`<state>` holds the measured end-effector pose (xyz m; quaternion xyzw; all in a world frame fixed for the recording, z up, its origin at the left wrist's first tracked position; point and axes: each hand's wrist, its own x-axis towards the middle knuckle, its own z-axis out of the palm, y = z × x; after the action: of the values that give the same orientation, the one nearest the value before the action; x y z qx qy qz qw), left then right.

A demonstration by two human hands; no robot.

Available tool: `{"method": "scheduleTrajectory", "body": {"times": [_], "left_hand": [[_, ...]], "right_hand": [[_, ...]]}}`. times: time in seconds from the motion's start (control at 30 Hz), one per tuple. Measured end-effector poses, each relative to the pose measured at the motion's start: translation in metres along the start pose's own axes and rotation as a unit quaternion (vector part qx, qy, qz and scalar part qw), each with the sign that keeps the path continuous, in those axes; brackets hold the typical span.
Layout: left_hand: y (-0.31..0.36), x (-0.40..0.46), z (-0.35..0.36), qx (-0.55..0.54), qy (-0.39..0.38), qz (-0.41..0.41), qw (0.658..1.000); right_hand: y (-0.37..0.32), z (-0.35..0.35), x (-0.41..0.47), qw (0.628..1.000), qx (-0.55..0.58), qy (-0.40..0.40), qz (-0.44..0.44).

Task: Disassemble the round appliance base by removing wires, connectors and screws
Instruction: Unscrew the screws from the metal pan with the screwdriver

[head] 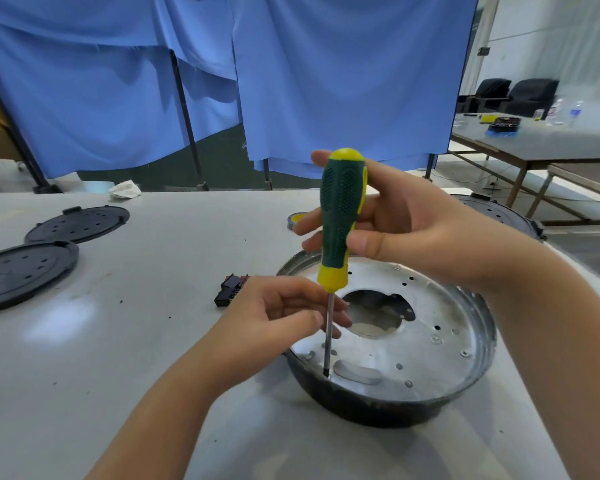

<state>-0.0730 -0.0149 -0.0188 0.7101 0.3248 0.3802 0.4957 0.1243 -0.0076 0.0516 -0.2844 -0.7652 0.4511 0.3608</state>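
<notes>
Base (430, 344): one; screwdriver (342, 220): one; black lids (25, 271): two.

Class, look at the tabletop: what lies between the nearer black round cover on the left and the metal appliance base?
In the head view, one small black connector block lies between the nearer black cover and the appliance base, close to the base. Otherwise that stretch of table shows only dark specks.

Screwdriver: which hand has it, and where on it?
Both. The right hand grips the screwdriver by its green handle; the left hand pinches its metal shaft just below the yellow collar.
</notes>
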Motion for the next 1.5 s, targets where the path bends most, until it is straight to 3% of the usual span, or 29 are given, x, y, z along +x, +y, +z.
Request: {"method": "scheduleTrajectory", "body": {"times": [0.13,0.23,0.4,0.7,0.93,1.13,1.33,1.5], "left_hand": [[0.001,0.0,-0.002,-0.01,-0.034,-0.018,0.999],[0.0,0.0,0.001,-0.012,-0.012,-0.025,1.0],[0.004,0.001,0.004,0.031,0.049,-0.002,0.998],[-0.002,0.005,0.01,0.066,0.084,0.014,0.994],[0.003,-0.001,0.004,0.02,-0.014,-0.015,1.0],[0.005,-0.003,0.005,0.008,0.013,-0.013,1.0],[0.003,0.001,0.011,0.059,0.097,0.024,0.993],[0.0,0.002,0.013,0.06,0.099,0.027,0.993]], "right_hand": [[0.005,-0.002,0.0,1.0,0.025,-0.005,0.007],[0.005,-0.003,0.0,0.999,0.007,0.016,0.026],[0.001,0.006,0.005,0.988,-0.12,0.083,0.041],[0.001,0.009,0.005,0.988,-0.108,0.108,0.012],[0.0,0.007,0.0,0.999,0.027,0.029,0.011],[0.002,0.006,-0.001,0.999,0.046,-0.009,0.024],[-0.005,0.013,0.003,0.989,-0.13,0.055,0.051],[-0.004,0.016,0.004,0.988,-0.124,0.077,0.048]]}}
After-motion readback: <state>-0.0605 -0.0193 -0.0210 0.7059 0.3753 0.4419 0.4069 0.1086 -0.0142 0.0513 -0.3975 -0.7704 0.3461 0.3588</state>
